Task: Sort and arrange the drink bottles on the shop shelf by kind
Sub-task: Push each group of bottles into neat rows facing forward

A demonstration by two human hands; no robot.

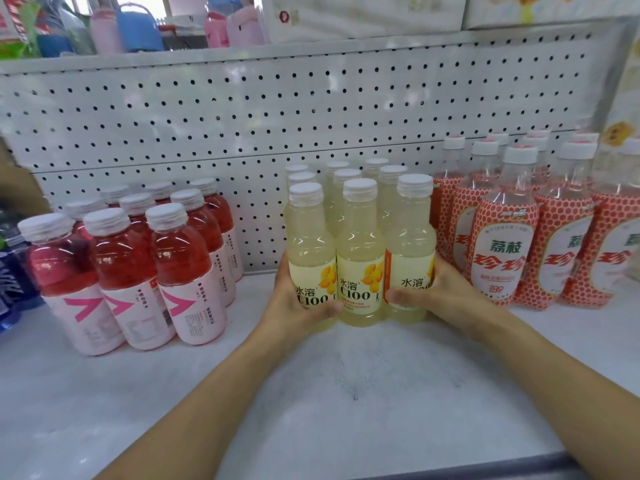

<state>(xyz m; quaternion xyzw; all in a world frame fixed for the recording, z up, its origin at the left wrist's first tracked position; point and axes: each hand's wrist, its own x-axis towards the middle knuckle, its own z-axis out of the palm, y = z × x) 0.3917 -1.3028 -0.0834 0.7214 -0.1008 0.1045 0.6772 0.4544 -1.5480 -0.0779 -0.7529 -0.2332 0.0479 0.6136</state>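
Several pale yellow lemon drink bottles (360, 251) with white caps stand in rows at the shelf's middle. My left hand (298, 303) wraps the front left bottle, and my right hand (433, 292) wraps the front right bottle, squeezing the front row of three between them. Red drink bottles with pink labels (138, 265) are grouped to the left. Clear lychee bottles with red dotted labels (512, 244) are grouped to the right.
A white pegboard (277, 116) backs the white shelf (346, 393). Dark blue bottles (10, 271) sit at the far left edge. The upper shelf carries pink and blue flasks (138, 26) and boxes. The shelf's front lip (450, 465) runs below my arms.
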